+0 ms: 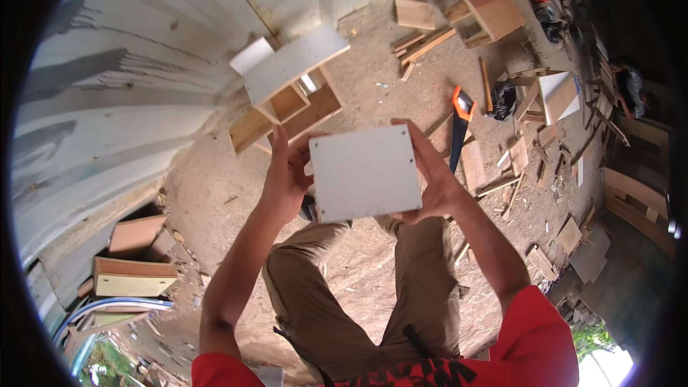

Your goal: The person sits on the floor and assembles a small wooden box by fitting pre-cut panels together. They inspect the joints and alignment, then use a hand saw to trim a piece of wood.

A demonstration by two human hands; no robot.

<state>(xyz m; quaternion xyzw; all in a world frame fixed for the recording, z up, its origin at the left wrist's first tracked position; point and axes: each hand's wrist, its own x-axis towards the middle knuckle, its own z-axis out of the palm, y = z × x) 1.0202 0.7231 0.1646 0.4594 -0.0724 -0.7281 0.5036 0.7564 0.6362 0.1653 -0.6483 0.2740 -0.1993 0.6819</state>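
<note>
Between my two hands, above my knees, I hold up a white rectangular panel (366, 174) with small screws or holes near its corners and right edge. My left hand (288, 172) grips its left edge, with the thumb pointing up. At the right edge my right hand (435, 181) wraps round it, fingers along the top corner and lower side. Whether the panel is the face of a box is hidden from this view. Just beyond it stands a wooden cabinet (297, 57) with a white top and open compartments.
On the dirt floor to the right lies a handsaw (461, 125) with an orange handle, beside a hammer (487, 86) and a black plastic bag (504, 99). Wood offcuts (473, 163) are scattered there. A wooden box (493, 16) stands far right; boards (136, 276) are stacked at left.
</note>
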